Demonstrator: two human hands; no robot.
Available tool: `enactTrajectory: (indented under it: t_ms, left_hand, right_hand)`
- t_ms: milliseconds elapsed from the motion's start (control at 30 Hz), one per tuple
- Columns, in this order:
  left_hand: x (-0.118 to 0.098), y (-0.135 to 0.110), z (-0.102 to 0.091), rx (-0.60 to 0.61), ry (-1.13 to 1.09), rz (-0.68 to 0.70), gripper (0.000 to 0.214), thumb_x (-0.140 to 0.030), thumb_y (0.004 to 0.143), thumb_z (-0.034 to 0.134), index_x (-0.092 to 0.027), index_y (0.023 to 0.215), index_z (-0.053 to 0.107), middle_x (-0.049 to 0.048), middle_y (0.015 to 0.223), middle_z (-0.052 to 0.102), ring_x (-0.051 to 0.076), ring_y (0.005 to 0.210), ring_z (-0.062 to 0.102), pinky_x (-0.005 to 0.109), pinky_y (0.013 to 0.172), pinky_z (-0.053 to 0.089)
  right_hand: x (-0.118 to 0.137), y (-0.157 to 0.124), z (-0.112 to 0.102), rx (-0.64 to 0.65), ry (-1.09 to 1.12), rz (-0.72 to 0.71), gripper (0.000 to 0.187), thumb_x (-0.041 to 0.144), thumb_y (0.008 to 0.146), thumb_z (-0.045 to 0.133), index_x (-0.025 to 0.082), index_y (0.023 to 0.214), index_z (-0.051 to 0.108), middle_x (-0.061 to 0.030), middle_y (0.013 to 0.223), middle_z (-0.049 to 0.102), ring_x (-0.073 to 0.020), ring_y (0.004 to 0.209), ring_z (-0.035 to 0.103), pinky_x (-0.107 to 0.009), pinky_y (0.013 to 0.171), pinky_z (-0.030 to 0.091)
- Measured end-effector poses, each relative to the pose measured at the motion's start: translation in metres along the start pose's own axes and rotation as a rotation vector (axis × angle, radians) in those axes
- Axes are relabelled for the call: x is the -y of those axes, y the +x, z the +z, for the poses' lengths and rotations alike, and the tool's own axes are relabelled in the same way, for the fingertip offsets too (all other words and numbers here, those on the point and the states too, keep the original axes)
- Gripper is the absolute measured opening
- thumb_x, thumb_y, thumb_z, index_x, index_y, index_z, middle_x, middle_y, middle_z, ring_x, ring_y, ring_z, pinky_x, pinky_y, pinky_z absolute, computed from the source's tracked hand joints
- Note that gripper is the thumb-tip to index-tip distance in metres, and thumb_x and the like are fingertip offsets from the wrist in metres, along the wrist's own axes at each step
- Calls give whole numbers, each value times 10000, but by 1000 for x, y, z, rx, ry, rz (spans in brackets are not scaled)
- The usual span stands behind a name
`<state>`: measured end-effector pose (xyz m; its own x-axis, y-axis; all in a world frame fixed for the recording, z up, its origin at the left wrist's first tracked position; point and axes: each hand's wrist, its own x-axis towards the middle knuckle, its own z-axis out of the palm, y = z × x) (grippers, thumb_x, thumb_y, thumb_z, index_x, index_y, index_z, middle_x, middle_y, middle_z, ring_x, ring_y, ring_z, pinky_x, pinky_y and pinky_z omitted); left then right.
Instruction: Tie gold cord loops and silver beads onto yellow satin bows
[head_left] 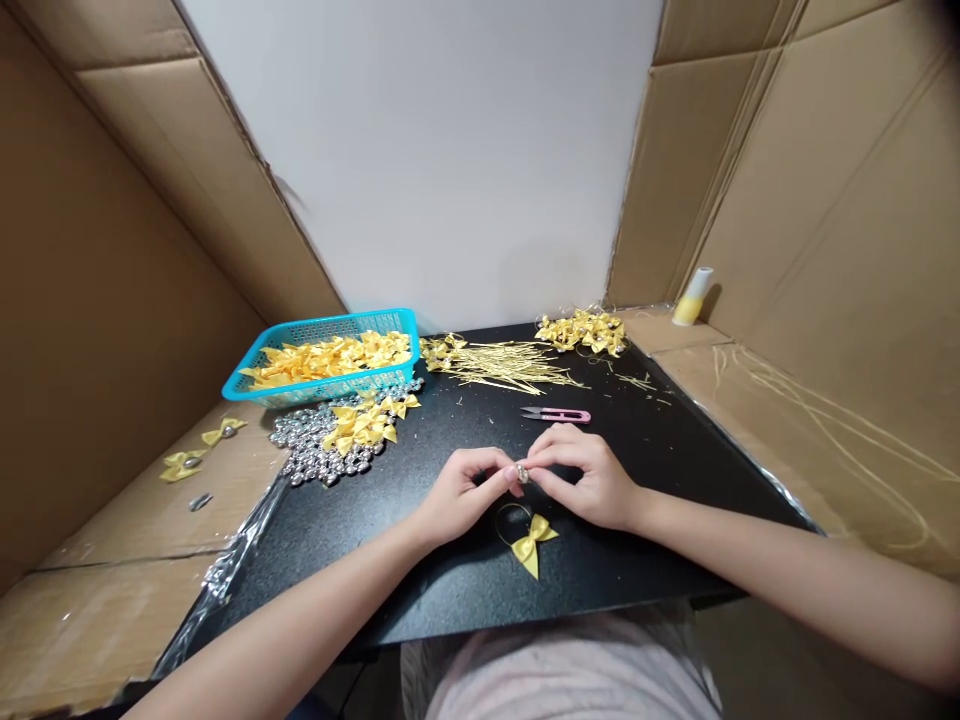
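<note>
A small silvery bell [523, 474] is pinched between the fingertips of my two hands, low over the black table. My left hand [472, 492] closes on its left side, thumb and forefinger together. From the right, my right hand [581, 475] grips it with thumb and forefinger. Just below my fingers lies a yellow satin bow [534, 545] with a thin looped cord [498, 520] at its upper left. The cord's upper end passes close to my left fingers; whether it joins the bell I cannot tell. Pink thread snips [559, 415] lie beyond my right hand.
A blue basket [234, 384] of yellow bows stands back left, with silver bells [300, 440] and loose bows [360, 425] before it. Cut gold cords [517, 366] and a pile of bows [585, 330] lie at the back. A thread cone [691, 298] stands right.
</note>
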<state>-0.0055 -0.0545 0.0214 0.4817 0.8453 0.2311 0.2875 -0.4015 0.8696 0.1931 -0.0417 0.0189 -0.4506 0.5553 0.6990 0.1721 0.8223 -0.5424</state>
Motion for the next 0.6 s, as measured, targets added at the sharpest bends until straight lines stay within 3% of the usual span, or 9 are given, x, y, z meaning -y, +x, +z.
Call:
enactTrajectory:
  t_ms: [333,533,600]
  left_hand:
    - [2,2,0,-24,61,13,348,-356,912,481,-141,694,645,40,695,673,135,668,595,234,667,447]
    - [15,13,-25,-108,627,130,262,-324,866,515,-173,707,659,28,631,638,138,613,524,250,612,398]
    - [23,17,-35,-146,774,135,273,-325,867,508,-177,697,662,25,608,623,138,589,499,253,591,380]
  right_hand:
    - [-6,3,-2,-10,-168,51,123,155,789,565,201,680,599,-11,696,660,-159,688,592,-351,767,400]
    - [-26,5,-8,237,-427,247,244,194,853,504,181,614,548,-12,655,626,-182,766,582,-386,803,330]
    - [-28,4,-9,278,-490,276,199,229,862,538,187,677,597,-35,754,664,-219,868,571,-422,834,309]
